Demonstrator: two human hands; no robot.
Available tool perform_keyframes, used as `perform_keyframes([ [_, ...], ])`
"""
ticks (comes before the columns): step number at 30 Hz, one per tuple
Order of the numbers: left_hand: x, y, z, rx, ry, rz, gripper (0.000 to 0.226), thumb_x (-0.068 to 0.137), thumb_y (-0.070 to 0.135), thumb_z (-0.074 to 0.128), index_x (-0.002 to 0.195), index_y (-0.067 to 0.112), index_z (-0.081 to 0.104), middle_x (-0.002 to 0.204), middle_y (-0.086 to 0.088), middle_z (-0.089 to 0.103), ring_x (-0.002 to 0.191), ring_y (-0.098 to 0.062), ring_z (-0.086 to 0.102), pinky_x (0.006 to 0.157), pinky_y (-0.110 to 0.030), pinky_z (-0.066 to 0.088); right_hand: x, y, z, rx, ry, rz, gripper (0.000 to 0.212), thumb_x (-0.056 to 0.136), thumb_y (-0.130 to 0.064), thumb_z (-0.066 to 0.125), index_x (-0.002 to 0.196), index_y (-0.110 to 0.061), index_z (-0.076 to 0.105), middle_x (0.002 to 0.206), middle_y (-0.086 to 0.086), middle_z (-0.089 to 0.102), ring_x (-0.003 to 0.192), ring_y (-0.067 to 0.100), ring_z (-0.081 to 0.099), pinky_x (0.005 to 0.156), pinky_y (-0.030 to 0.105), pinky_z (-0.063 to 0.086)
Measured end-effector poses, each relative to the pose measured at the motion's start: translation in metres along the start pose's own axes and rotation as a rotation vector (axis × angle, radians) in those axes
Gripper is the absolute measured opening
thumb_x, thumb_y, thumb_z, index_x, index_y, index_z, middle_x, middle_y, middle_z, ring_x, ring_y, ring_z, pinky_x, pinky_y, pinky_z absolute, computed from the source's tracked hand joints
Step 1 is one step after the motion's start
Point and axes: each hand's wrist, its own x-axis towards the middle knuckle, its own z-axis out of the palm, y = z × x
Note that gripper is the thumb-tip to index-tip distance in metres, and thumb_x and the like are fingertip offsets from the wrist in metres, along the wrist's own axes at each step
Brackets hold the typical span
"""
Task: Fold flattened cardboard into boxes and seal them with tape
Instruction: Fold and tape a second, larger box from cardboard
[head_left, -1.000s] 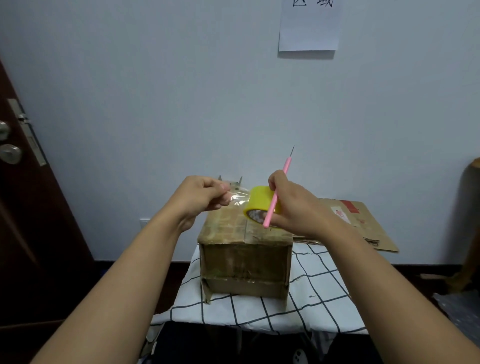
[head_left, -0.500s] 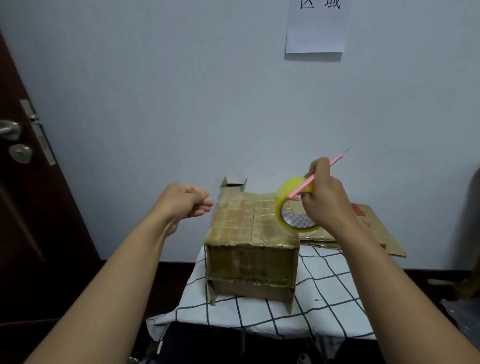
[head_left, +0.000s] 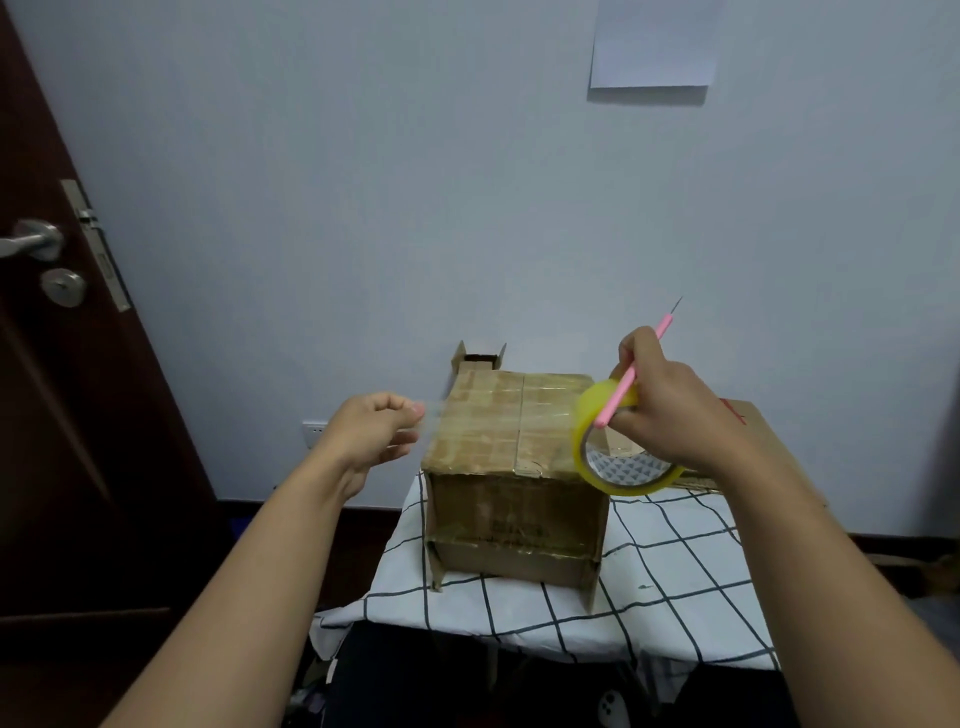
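Note:
A folded brown cardboard box (head_left: 514, 499), its top covered in shiny tape, stands on a checked cloth. My left hand (head_left: 376, 434) hovers off the box's left top edge and pinches the free end of a clear tape strip (head_left: 493, 423), which stretches across the box top. My right hand (head_left: 670, 405) holds the yellow tape roll (head_left: 621, 457) over the box's right top edge, together with a thin pink cutter (head_left: 631, 371) whose blade points up to the right.
The white cloth with black grid (head_left: 670, 577) covers a small table against a pale wall. Flattened cardboard (head_left: 753, 431) lies behind my right hand. A small open carton (head_left: 478, 358) stands behind the box. A dark door (head_left: 57, 322) is at left.
My hands have drawn apart: the left moved out past the box's left edge with the tape end, the right carried the roll to the right edge and lower.

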Motion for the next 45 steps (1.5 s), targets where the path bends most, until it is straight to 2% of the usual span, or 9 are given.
perform_keyframes([
  [5, -0.002, -0.011, -0.001, 0.03, -0.018, -0.025, 0.022, 0.091, 0.009, 0.069, 0.07, 0.006, 0.062, 0.059, -0.005, 0.058, 0.052, -0.011, 0.052, 0.051, -0.017, 0.05, -0.011, -0.007, -0.007, 0.003, -0.093, -0.026, 0.055, 0.077, -0.026, 0.08, 0.099, -0.024, 0.029, 0.087, 0.015, 0.059, 0.068, 0.028, 0.057, 0.056, 0.044, 0.046],
  [10, -0.003, -0.021, 0.004, 0.109, 0.016, -0.01, 0.016, 0.09, 0.005, 0.068, 0.075, 0.002, 0.068, 0.052, -0.003, 0.06, 0.052, -0.013, 0.052, 0.054, -0.021, 0.05, -0.014, -0.016, -0.017, 0.048, -0.202, -0.039, 0.047, 0.082, -0.038, 0.072, 0.099, -0.024, 0.03, 0.082, 0.019, 0.057, 0.062, 0.019, 0.044, 0.055, 0.036, 0.036],
  [13, -0.001, -0.025, 0.007, 0.109, 0.011, -0.024, 0.014, 0.09, 0.006, 0.07, 0.077, 0.001, 0.069, 0.058, -0.007, 0.062, 0.052, -0.012, 0.053, 0.052, -0.019, 0.049, -0.006, -0.021, -0.016, -0.003, -0.167, -0.042, 0.043, 0.09, -0.049, 0.062, 0.102, -0.02, 0.032, 0.072, 0.011, 0.055, 0.059, 0.019, 0.045, 0.053, 0.034, 0.035],
  [20, 0.003, -0.032, 0.009, 0.155, 0.022, -0.031, 0.013, 0.088, 0.008, 0.073, 0.077, 0.001, 0.071, 0.066, -0.01, 0.064, 0.059, -0.014, 0.054, 0.061, -0.026, 0.051, 0.011, -0.03, -0.008, -0.166, -0.227, -0.009, 0.033, 0.091, -0.034, 0.06, 0.102, -0.017, 0.034, 0.071, 0.007, 0.053, 0.059, 0.019, 0.048, 0.052, 0.032, 0.036],
  [25, 0.007, -0.034, 0.005, 0.153, -0.015, -0.068, 0.012, 0.088, 0.007, 0.072, 0.078, 0.001, 0.07, 0.058, -0.006, 0.061, 0.052, -0.01, 0.052, 0.052, -0.021, 0.049, 0.02, -0.041, -0.007, -0.225, -0.277, -0.01, 0.037, 0.09, -0.038, 0.063, 0.104, -0.017, 0.035, 0.076, 0.006, 0.054, 0.061, 0.016, 0.05, 0.054, 0.031, 0.04],
  [31, 0.009, -0.036, 0.002, 0.141, -0.036, -0.103, 0.009, 0.089, 0.005, 0.07, 0.082, 0.0, 0.071, 0.071, -0.012, 0.067, 0.059, -0.014, 0.062, 0.055, -0.022, 0.052, 0.022, -0.043, -0.003, -0.252, -0.307, -0.008, 0.04, 0.089, -0.038, 0.064, 0.106, -0.016, 0.035, 0.078, 0.006, 0.054, 0.063, 0.016, 0.05, 0.056, 0.033, 0.042],
  [37, 0.006, -0.034, 0.004, 0.136, -0.043, -0.116, 0.011, 0.091, 0.004, 0.066, 0.08, 0.002, 0.066, 0.062, -0.008, 0.059, 0.053, -0.013, 0.055, 0.049, -0.022, 0.048, 0.023, -0.043, -0.002, -0.256, -0.31, -0.009, 0.041, 0.089, -0.039, 0.065, 0.106, -0.017, 0.035, 0.077, 0.006, 0.054, 0.062, 0.016, 0.049, 0.055, 0.032, 0.041],
  [42, -0.001, -0.034, 0.009, 0.323, 0.024, -0.081, 0.013, 0.089, 0.021, 0.067, 0.091, 0.015, 0.056, 0.09, -0.006, 0.058, 0.079, -0.019, 0.056, 0.068, -0.031, 0.046, 0.022, -0.043, -0.002, -0.276, -0.293, -0.018, 0.043, 0.088, -0.041, 0.065, 0.106, -0.018, 0.034, 0.078, 0.006, 0.054, 0.061, 0.015, 0.05, 0.054, 0.031, 0.041],
  [45, -0.012, -0.036, 0.017, 0.571, 0.183, 0.238, 0.023, 0.089, 0.021, 0.065, 0.111, 0.019, 0.059, 0.114, -0.002, 0.056, 0.107, -0.019, 0.053, 0.088, -0.033, 0.045, 0.022, -0.043, -0.001, -0.278, -0.29, -0.021, 0.044, 0.087, -0.042, 0.066, 0.106, -0.018, 0.034, 0.077, 0.005, 0.054, 0.061, 0.015, 0.049, 0.055, 0.032, 0.042],
])
